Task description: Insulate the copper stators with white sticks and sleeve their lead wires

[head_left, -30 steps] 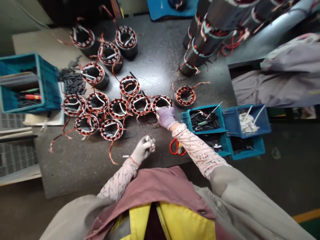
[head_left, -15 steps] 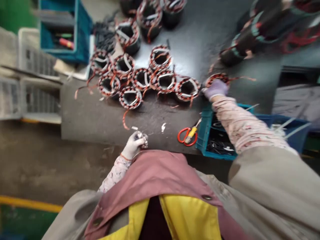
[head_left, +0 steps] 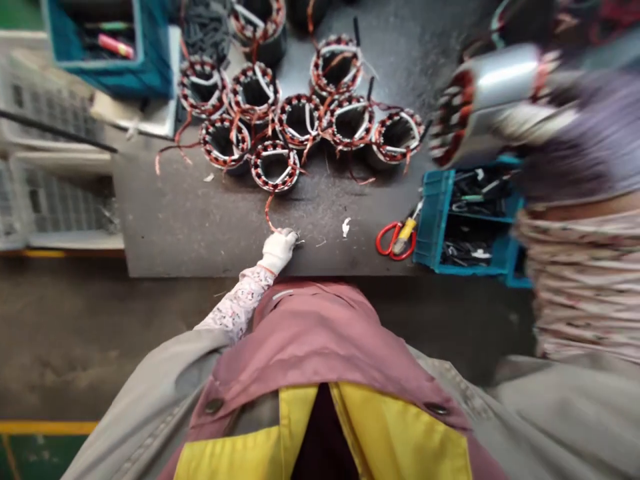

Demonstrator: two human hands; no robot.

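Your right grip (head_left: pixel 583 137) wraps the metal ring (head_left: pixel 493 100), so hold it firm; your left grip (head_left: pixel 278 252) pinches a small shiny bit (head_left: pixel 292 235) tight.

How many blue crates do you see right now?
2: one blue crate at top left, another right of the red-handled scissors; more may hide behind the right arm.

stator core (head_left: pixel 500 79): glossy metal | bench top (head_left: pixel 200 230): matt, rough | glove (head_left: pixel 279 252): cloth
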